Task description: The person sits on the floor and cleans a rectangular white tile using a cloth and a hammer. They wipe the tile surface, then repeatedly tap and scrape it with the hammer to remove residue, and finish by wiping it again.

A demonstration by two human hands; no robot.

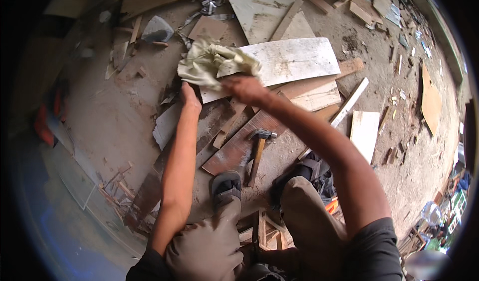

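A crumpled pale olive cloth [212,61] lies bunched over the left end of a long white board [299,59]. My right hand [244,89], blurred by motion, is closed on the cloth's lower edge above the board. At the board's left end, my left hand [190,95] is closed around the edge; its fingertips are hidden beneath cloth and board. Other planks lie under and beside the white board, among them a scuffed reddish-brown board [239,144]. A hammer [258,154] with a wooden handle rests on the ground between my feet and these boards.
A large off-white panel [264,19] lies beyond the boards. To the right are a narrow white strip [352,99], a small white board [365,131] and a tan board piece [430,99]. Wood scraps litter the dusty ground. A glass-like sheet [75,196] stands at lower left.
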